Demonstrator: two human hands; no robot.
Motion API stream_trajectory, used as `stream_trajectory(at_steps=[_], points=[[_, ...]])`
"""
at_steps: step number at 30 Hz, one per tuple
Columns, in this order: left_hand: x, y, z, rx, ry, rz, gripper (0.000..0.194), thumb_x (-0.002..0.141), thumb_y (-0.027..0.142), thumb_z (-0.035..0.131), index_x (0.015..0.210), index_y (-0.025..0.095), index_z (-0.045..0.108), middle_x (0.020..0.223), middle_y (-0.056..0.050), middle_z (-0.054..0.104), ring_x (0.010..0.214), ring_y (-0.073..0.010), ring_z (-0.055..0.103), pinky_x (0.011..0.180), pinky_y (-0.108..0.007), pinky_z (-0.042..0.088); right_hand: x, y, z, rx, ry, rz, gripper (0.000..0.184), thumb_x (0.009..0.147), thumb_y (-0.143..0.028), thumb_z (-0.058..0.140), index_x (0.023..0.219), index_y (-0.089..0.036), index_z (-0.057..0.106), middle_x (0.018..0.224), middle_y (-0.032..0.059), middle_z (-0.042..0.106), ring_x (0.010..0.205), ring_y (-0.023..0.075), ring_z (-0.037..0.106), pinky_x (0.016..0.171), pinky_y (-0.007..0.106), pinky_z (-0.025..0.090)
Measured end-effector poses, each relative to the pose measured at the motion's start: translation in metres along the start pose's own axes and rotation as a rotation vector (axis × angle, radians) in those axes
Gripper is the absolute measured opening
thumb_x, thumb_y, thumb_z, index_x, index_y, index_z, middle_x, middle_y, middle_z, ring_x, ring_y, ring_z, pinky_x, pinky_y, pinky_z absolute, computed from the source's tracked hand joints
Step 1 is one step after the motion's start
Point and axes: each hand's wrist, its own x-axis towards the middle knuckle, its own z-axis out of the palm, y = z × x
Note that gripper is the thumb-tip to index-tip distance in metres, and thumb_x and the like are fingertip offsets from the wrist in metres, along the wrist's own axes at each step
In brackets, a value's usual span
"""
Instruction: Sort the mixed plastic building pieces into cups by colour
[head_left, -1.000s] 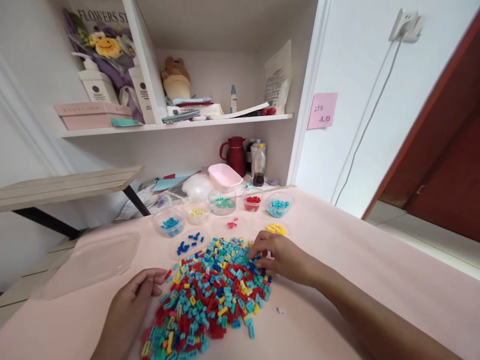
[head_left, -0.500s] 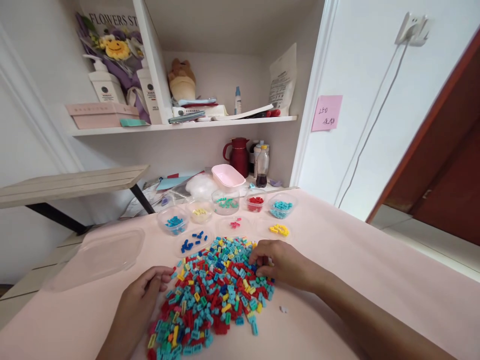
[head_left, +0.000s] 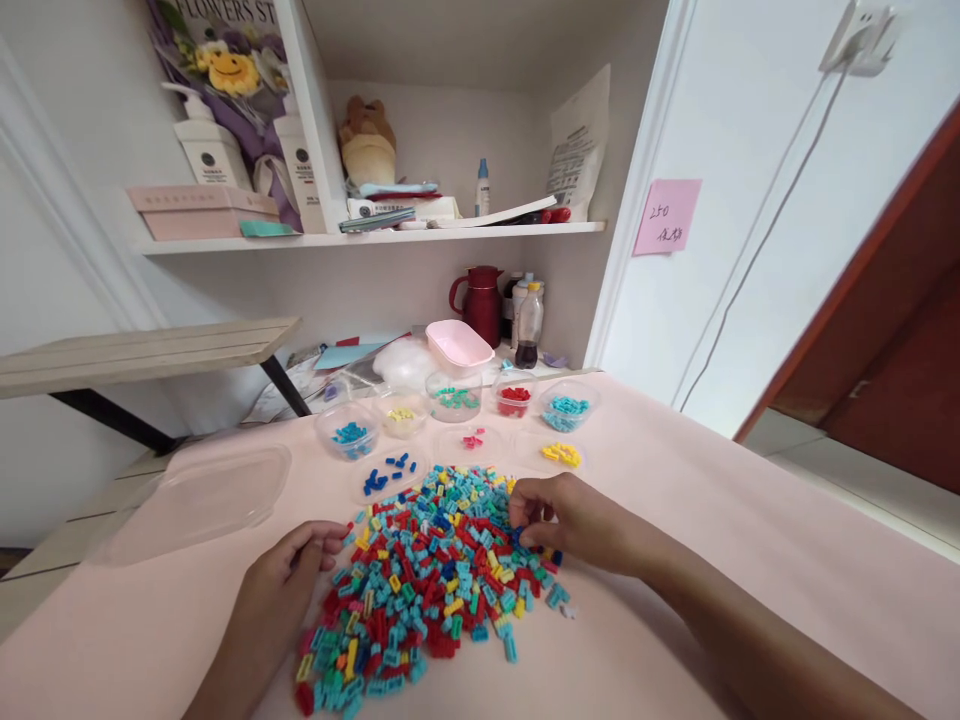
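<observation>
A heap of small toy building bricks (head_left: pixel 420 580) in red, light blue, yellow, green and dark blue lies between my hands. My right hand (head_left: pixel 566 520) is at the heap's right edge, fingers curled down and thumb tip close to them, with a dark blue brick (head_left: pixel 517 537) at the fingertips. At the left edge rests my left hand (head_left: pixel 292 570), its fingers bent together; a small red brick (head_left: pixel 349 527) shows at the index fingertip. Whatever lies inside the left fingers is hidden.
Behind the heap stand clear tubs of sorted bricks: blue (head_left: pixel 349 437), red (head_left: pixel 514 400) and turquoise (head_left: pixel 568 409) among them. Flat lids hold dark blue (head_left: pixel 390 475), pink (head_left: pixel 472 440) and yellow bricks (head_left: pixel 561 455). A clear lid (head_left: pixel 217 495) lies left.
My right hand has shifted slightly right, and several bricks at the heap's right edge have spread outward. My left hand stays at the left edge. The camera view has tilted a little.
</observation>
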Motion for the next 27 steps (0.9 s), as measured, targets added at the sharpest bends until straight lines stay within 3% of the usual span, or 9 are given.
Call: stream_trajectory(at_steps=[7, 11, 17, 22, 27], points=[[0.001, -0.006, 0.002, -0.038, 0.0, 0.001, 0.029, 0.074, 0.035, 0.046, 0.082, 0.02, 0.07, 0.076, -0.002, 0.071, 0.068, -0.0185, 0.064, 0.067, -0.03, 0.049, 0.003, 0.004, -0.001, 0.495, 0.071, 0.06, 0.017, 0.071, -0.029, 0.068, 0.08, -0.018, 0.059, 0.068, -0.0018, 0.056, 0.063, 0.0112, 0.049, 0.058, 0.023, 0.037], [-0.004, -0.005, 0.003, -0.088, 0.008, 0.017, 0.028, 0.073, 0.028, 0.043, 0.079, 0.02, 0.069, 0.074, -0.001, 0.068, 0.064, -0.0167, 0.062, 0.065, -0.028, 0.047, 0.015, 0.004, 0.002, 0.627, 0.057, 0.074, 0.026, 0.067, -0.035, 0.074, 0.08, -0.018, 0.059, 0.067, -0.0035, 0.054, 0.062, 0.0099, 0.048, 0.058, 0.023, 0.038], [-0.007, -0.008, 0.006, -0.156, 0.032, 0.03, 0.028, 0.072, 0.021, 0.041, 0.075, 0.021, 0.069, 0.069, 0.0, 0.066, 0.059, -0.0149, 0.06, 0.06, -0.025, 0.045, 0.07, -0.023, 0.008, 0.584, 0.065, 0.062, 0.035, 0.061, -0.039, 0.076, 0.082, -0.018, 0.057, 0.072, -0.001, 0.059, 0.065, 0.0128, 0.055, 0.062, 0.027, 0.045], [-0.006, -0.015, 0.007, -0.214, 0.037, 0.033, 0.029, 0.073, 0.019, 0.038, 0.076, 0.02, 0.067, 0.07, 0.0, 0.064, 0.057, -0.0133, 0.058, 0.058, -0.025, 0.044, 0.13, -0.039, 0.039, 0.405, 0.153, 0.039, 0.024, 0.064, -0.031, 0.068, 0.079, -0.017, 0.056, 0.067, -0.0007, 0.06, 0.063, 0.0131, 0.057, 0.057, 0.025, 0.044], [-0.005, -0.019, 0.007, -0.254, 0.05, 0.037, 0.028, 0.074, 0.018, 0.038, 0.077, 0.019, 0.066, 0.07, 0.0, 0.064, 0.055, -0.012, 0.058, 0.059, -0.024, 0.044, 0.159, -0.048, 0.062, 0.308, 0.171, 0.022, 0.013, 0.066, -0.027, 0.061, 0.073, -0.017, 0.058, 0.06, -0.0017, 0.059, 0.057, 0.0123, 0.055, 0.05, 0.022, 0.039]])
